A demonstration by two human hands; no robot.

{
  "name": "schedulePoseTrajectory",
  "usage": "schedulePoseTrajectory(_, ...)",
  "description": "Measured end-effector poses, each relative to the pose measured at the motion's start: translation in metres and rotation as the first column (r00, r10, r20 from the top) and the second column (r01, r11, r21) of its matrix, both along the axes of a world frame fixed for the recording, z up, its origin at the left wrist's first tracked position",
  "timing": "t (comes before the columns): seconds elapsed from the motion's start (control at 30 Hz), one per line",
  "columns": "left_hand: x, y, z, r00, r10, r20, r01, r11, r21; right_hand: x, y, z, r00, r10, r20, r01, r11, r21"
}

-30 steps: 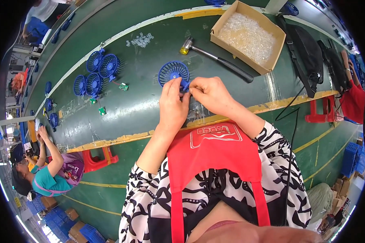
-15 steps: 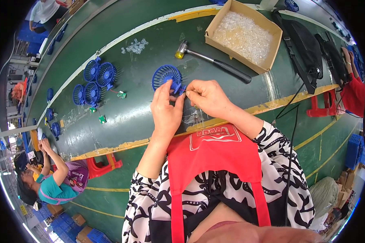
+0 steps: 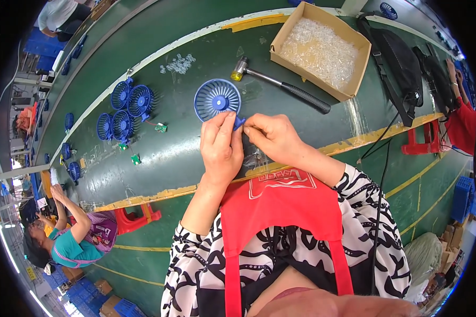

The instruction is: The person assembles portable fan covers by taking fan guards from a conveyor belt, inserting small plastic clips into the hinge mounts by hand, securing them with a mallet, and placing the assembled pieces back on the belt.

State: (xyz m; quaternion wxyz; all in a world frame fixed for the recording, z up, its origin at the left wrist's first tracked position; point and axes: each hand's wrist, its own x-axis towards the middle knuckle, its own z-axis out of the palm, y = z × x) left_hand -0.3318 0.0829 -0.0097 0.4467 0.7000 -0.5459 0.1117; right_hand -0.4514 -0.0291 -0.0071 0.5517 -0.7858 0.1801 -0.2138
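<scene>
A round blue fan housing (image 3: pixel 217 98) with slatted ribs is held just above the green table. My left hand (image 3: pixel 220 148) grips its neck, thumb and fingers closed on the near side. At the end of that neck, the fingertips of my right hand (image 3: pixel 272 136) are pinched together; whatever small part they hold is hidden. To the left lie several more blue fan housings (image 3: pixel 122 124), some with small green circuit boards (image 3: pixel 161 127) beside them. A hammer (image 3: pixel 280 83) with a yellow tip and black grip rests beyond my right hand.
A cardboard box (image 3: pixel 364 55) of small clear plastic pieces stands at the far right. More clear pieces (image 3: pixel 179 64) lie loose farther back. A black bag (image 3: pixel 394 58) sits at the right. Co-workers are at the left and right. The yellow-taped table edge (image 3: pixel 143 198) runs before me.
The fan housing has turned so that its slatted face and hub show more fully. My left fingers have shifted along its neck; my right hand stays by the neck's end.
</scene>
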Motion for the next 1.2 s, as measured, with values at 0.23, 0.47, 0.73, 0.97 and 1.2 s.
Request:
schedulePoseTrajectory(0.23,0.004,0.003,0.006,0.983,-0.033,0.182,0.054,0.993,-0.109,-0.005,0.002,0.004,0.979,0.006,0.205,0.044,0.971,-0.237)
schedulePoseTrajectory(0.47,0.010,0.007,0.009,0.986,-0.088,0.141,0.100,0.992,-0.077,-0.002,0.003,0.010,0.987,0.034,0.155,0.001,0.976,-0.219)
schedulePoseTrajectory(0.73,0.017,0.013,0.014,0.995,-0.078,0.066,0.072,0.993,0.091,0.004,0.003,0.021,0.994,0.048,0.100,-0.010,0.936,-0.351)
schedulePoseTrajectory(0.97,0.008,0.009,0.021,0.953,-0.110,-0.284,0.106,0.994,-0.031,0.006,0.002,0.038,0.988,0.008,0.153,0.078,0.834,-0.546)
schedulePoseTrajectory(1.2,0.009,0.012,0.016,0.807,-0.125,-0.578,0.142,0.990,-0.016,0.002,-0.003,0.042,0.996,0.049,0.078,0.011,0.774,-0.633)
